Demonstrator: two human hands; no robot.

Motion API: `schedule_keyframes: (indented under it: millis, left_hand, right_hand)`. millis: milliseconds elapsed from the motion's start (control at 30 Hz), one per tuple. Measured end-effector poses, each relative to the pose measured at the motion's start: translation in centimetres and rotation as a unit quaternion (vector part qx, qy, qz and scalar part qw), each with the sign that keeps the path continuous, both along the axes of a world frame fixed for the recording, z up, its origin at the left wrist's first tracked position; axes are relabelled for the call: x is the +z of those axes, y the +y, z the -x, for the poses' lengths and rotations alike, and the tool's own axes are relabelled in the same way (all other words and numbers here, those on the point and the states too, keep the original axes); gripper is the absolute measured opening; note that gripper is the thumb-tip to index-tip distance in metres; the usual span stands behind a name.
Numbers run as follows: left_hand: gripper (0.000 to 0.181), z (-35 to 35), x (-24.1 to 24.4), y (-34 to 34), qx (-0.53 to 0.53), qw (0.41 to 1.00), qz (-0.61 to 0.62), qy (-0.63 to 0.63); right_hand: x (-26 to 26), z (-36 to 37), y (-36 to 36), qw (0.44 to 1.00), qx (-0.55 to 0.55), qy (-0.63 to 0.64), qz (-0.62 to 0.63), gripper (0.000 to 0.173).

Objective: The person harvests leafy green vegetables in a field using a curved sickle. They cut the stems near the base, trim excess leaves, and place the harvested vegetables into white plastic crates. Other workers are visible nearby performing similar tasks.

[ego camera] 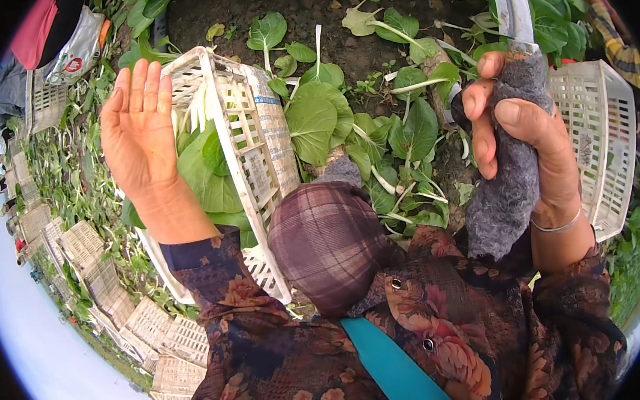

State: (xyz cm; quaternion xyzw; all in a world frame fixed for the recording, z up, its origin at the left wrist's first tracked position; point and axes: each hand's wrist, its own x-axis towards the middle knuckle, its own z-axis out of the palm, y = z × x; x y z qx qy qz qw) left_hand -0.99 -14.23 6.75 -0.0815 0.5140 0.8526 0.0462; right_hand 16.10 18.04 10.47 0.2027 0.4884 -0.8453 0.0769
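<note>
My left hand (143,135) is raised with its palm up and its fingers extended, holding nothing. It appears in front of a white plastic crate (221,95) with leafy greens (208,180) inside. My right hand (540,132) grips a long handle (505,185) wrapped in fuzzy grey cloth. From the handle's top rises a curved metal blade (513,4), running out of view at the upper edge. Loose green leaves with pale stems (316,118) lie on the soil between my hands. Part of the crate is hidden behind my left forearm.
A second white crate (591,139) stands at the right, near a person's plaid sleeve (611,36). Another person in pink (33,31) is at the upper left. Several crates (100,268) line the field. Rounded plaid cloth (328,233) is close before me.
</note>
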Motion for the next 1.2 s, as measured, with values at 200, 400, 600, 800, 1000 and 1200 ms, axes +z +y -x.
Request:
schedule_keyframes:
  millis: [200,400,600,800,1000,1200]
  left_hand:
    - [0.06,-20.2,6.7,14.2,-0.296,0.951,0.085,0.035]
    - [0.056,-26.9,5.6,11.9,-0.129,0.967,0.145,0.166]
    - [0.044,-27.4,6.4,4.5,0.177,0.929,0.221,0.238]
    - [0.043,-23.9,-11.6,-5.8,0.206,0.814,0.537,0.075]
    - [0.046,-23.0,-22.6,3.6,-0.101,0.723,0.68,-0.07]
    - [0.05,-16.0,-30.6,14.7,-0.209,0.719,0.651,-0.126]
  right_hand:
    - [-0.4,-2.4,-3.7,0.919,-0.046,0.309,-0.242,0.033]
    - [0.5,-7.7,-10.5,0.897,0.04,0.322,-0.301,0.058]
    - [-0.6,-7.1,-7.5,0.977,0.065,0.204,0.011,0.044]
    - [-19.4,-14.8,-7.2,0.758,0.508,-0.019,-0.408,0.031]
    - [-43.2,-29.2,-12.5,0.643,0.726,0.067,-0.234,0.025]
    - [-47.8,-37.7,-16.6,0.598,0.788,-0.075,-0.123,0.018]
